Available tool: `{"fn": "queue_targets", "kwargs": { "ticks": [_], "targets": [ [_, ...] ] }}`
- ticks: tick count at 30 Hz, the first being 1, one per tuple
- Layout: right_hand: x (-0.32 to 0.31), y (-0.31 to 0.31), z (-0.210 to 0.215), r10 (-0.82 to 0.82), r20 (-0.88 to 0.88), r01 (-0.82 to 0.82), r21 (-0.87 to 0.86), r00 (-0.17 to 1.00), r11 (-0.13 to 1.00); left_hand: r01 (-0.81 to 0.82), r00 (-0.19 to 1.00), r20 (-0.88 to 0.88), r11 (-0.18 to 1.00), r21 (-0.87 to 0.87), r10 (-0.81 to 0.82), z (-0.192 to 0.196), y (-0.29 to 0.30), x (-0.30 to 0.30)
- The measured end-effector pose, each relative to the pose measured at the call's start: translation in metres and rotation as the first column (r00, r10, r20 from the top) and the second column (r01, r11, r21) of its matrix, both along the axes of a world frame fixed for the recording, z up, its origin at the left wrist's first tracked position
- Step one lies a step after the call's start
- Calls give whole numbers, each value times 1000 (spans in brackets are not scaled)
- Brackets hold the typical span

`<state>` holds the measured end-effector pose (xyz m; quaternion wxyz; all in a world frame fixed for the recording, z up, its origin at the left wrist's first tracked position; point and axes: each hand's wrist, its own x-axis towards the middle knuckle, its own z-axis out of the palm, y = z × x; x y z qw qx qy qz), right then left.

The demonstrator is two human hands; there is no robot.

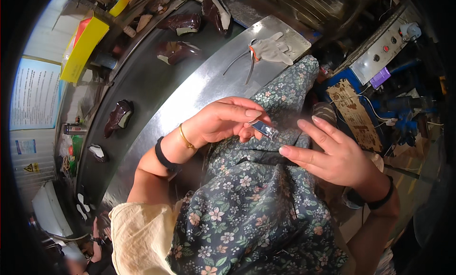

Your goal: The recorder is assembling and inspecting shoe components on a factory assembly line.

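Note:
Between the thumb and fingers of my left hand is a small shiny silver metal piece, flat and narrow; its exact kind is too small to tell. My right hand hovers just to the right of it, fingers spread and holding nothing. Both hands are above a dark flowered apron that covers my lap. A grey work glove with an orange cuff lies farther off on the metal tabletop, and two thin dark prongs stick out beside the cuff.
Several glossy dark-red shoe pieces sit on a dark conveyor belt to the left. A yellow box stands beyond the belt. At right is a machine control panel with knobs. Another person's arm shows at lower left.

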<state>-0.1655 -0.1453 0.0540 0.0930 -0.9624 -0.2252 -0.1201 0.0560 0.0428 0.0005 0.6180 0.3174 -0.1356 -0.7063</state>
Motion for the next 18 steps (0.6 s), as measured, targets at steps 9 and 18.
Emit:
{"fn": "queue_targets", "kwargs": {
  "ticks": [9,18],
  "targets": [
    [2,-2,3,41,-31,-41,-6,999,999,227,960,163,974,13,-226,-2,-10,3],
    [4,-6,7,92,-19,-94,-87,996,992,361,897,274,932,-7,-346,14,-17,8]
  ]
}}
